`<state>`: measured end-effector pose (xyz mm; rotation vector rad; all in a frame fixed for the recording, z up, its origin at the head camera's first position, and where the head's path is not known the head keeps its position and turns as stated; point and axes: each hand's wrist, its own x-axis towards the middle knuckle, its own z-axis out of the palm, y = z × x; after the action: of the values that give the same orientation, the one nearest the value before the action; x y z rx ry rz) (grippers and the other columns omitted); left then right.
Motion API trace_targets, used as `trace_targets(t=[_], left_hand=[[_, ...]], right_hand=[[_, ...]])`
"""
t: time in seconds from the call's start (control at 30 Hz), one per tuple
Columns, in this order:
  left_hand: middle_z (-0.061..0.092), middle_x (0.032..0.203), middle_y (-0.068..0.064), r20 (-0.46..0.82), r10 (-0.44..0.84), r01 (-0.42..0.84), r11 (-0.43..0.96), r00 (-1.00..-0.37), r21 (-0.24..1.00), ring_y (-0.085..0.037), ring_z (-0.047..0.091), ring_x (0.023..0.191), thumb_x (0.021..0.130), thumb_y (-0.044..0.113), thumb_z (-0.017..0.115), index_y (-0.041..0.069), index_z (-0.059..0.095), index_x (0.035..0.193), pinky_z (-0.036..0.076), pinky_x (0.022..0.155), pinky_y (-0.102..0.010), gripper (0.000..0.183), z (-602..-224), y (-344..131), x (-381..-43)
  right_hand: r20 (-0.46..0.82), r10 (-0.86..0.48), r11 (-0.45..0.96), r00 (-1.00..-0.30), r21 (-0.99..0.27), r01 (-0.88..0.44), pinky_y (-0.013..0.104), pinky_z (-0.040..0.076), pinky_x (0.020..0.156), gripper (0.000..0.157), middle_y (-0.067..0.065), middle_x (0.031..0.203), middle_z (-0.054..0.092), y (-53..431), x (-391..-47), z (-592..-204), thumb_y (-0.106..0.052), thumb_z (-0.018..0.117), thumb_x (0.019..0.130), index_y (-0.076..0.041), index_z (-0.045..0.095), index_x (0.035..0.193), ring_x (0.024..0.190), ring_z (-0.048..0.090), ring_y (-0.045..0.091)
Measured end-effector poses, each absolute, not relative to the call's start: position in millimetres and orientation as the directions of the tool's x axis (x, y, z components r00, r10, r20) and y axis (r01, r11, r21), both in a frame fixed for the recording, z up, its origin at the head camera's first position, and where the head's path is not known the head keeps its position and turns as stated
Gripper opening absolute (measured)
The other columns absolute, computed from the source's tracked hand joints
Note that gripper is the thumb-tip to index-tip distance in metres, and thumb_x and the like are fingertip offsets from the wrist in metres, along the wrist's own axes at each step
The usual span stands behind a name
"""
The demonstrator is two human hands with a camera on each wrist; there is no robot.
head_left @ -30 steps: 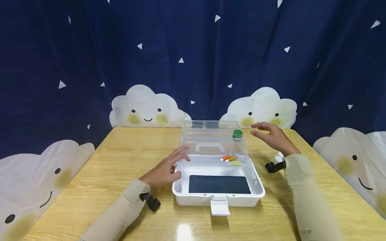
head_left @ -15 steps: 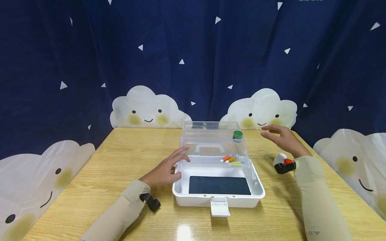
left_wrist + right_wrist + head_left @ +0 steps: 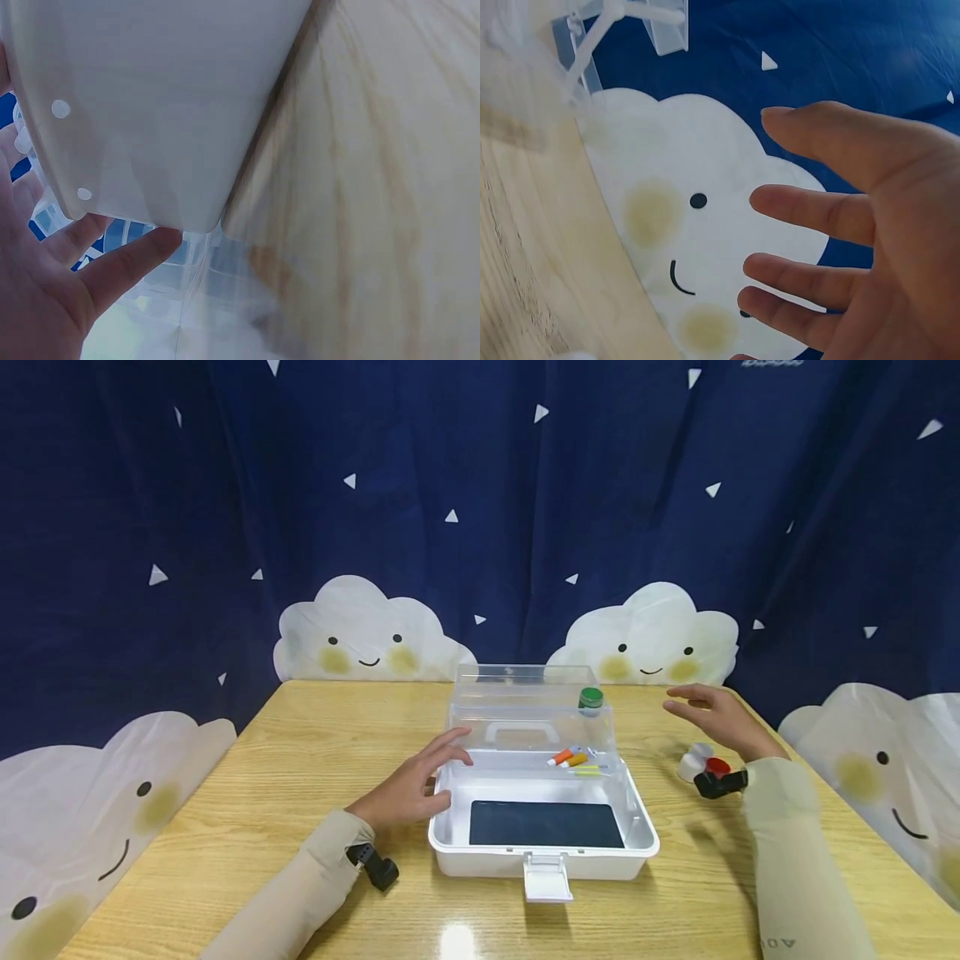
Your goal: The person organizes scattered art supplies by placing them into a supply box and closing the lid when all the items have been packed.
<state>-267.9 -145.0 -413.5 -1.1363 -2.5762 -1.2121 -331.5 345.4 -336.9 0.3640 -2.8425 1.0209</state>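
Observation:
A white storage box [image 3: 487, 863] stands on the table with its clear lid [image 3: 495, 735] raised and front latch [image 3: 547, 881] hanging down. My left hand [image 3: 405, 787] rests at the box's left side, fingers spread near the rim; in the left wrist view its thumb [image 3: 139, 262] lies along the box edge. Small orange [image 3: 562, 756] and yellow tubes [image 3: 576, 760] lie in the clear upper tray. A green-lidded jar [image 3: 591, 698] shows through the clear plastic. My right hand [image 3: 723, 720] hovers right of the box with nothing in it, fingers extended in the right wrist view.
White jars [image 3: 690, 767] and a red lid [image 3: 717, 767] sit beneath my right wrist, partly covered by the wrist camera [image 3: 718, 783]. A dark panel [image 3: 546, 824] lies on the box floor. Behind the wooden table [image 3: 337, 718] hangs a blue curtain [image 3: 405, 460].
My right hand has moved right and slightly down, away from the green-lidded jar. The red lid below that wrist has come into sight. My left hand and the box have stayed put.

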Motion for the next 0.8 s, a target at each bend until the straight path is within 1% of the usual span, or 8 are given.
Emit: trace_targets(t=[0.13,0.37,0.63,0.8], left_hand=[[0.016,0.159,0.014,0.361,0.595,0.659,0.416,-0.718,0.627,-0.020,0.026,0.142,0.080,0.009,0.059,0.027,0.052,0.123,0.050,0.092,-0.035,0.046,-414,-145,-269],[0.015,0.159,0.014,0.357,0.593,0.654,0.415,-0.722,0.633,-0.020,0.026,0.141,0.081,0.009,0.059,0.026,0.052,0.123,0.050,0.091,-0.034,0.046,-413,-145,-268],[0.014,0.159,0.015,0.354,0.594,0.652,0.415,-0.723,0.635,-0.020,0.026,0.141,0.081,0.009,0.058,0.025,0.053,0.123,0.050,0.091,-0.034,0.045,-412,-145,-268],[0.014,0.159,0.014,0.355,0.597,0.655,0.414,-0.720,0.632,-0.020,0.026,0.141,0.081,0.008,0.058,0.024,0.053,0.123,0.050,0.091,-0.034,0.045,-412,-145,-268]], right_hand=[[0.162,-0.198,0.755,-0.967,-0.604,-0.256,0.061,0.039,0.098,0.064,0.028,0.142,0.041,353,-330,-340,-0.048,0.055,0.095,0.001,0.049,0.135,0.123,0.043,0.046],[0.082,-0.199,0.761,-0.977,-0.615,-0.206,0.064,0.037,0.099,0.068,0.027,0.148,0.033,367,-331,-347,-0.052,0.055,0.093,-0.003,0.045,0.139,0.128,0.035,0.050],[0.033,-0.258,0.746,-0.966,-0.629,-0.220,0.064,0.036,0.099,0.064,0.026,0.147,0.035,383,-329,-358,-0.047,0.058,0.093,-0.005,0.046,0.140,0.130,0.032,0.051],[-0.009,-0.281,0.728,-0.960,-0.654,-0.206,0.065,0.034,0.100,0.062,0.027,0.147,0.033,389,-328,-365,-0.045,0.058,0.094,-0.004,0.046,0.139,0.132,0.027,0.051]])
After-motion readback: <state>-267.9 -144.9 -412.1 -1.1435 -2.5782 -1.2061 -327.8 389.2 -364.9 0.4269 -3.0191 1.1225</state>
